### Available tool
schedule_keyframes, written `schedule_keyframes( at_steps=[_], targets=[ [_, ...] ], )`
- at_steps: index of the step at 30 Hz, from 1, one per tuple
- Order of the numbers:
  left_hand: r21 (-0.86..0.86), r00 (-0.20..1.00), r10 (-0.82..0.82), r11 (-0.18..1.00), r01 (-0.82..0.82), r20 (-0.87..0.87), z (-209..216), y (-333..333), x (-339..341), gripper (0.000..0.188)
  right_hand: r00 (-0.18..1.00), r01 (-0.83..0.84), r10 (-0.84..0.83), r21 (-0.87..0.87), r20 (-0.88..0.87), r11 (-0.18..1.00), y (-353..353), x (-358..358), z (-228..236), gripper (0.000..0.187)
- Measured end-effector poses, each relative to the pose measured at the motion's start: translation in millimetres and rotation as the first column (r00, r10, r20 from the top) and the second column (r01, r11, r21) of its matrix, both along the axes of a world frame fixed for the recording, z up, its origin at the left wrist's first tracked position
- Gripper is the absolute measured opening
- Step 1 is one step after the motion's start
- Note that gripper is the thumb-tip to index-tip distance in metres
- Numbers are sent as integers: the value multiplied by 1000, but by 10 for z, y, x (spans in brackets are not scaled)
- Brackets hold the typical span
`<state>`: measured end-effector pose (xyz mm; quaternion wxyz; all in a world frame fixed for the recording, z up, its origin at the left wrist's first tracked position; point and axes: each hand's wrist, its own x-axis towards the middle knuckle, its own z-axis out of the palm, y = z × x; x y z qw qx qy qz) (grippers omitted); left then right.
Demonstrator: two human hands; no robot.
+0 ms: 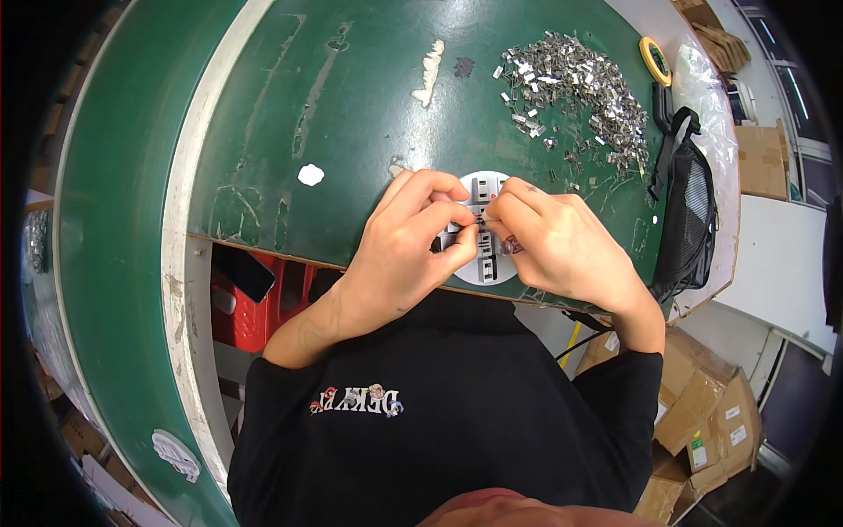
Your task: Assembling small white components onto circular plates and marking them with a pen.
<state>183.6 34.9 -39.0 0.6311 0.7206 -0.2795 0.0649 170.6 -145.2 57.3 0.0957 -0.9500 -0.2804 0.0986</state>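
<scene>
A round white plastic part with rectangular slots lies at the front edge of the green bench, directly under both hands. My left hand reaches over its left side, thumb and fingertips pinched together at the middle of the part. From the other side my right hand bends in, its fingertips also pinched close to the left ones. Whatever the fingertips grip is too small and too covered to name. Farther back on the right spreads a heap of small shiny metal clips.
A yellow tape roll and a black mesh bag line the bench's right edge. At left runs a green belt with a white part on it. Below the bench are a red stool and a dark phone. Cardboard boxes stand lower right.
</scene>
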Motion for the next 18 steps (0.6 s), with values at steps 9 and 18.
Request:
schedule_keyframes(
  at_steps=[9, 18],
  targets=[
    [-25, 1000, -2, 1000, 2, 4, -34, 24, -23, 16, 997, 70, -63, 189, -43, 980, -53, -72, -92, 24],
    [-16, 1000, -23, 1000, 23, 1, -45, 14, -12, 14, 997, 31, -45, 205, 62, 978, -38, -126, -194, 21]
  ],
)
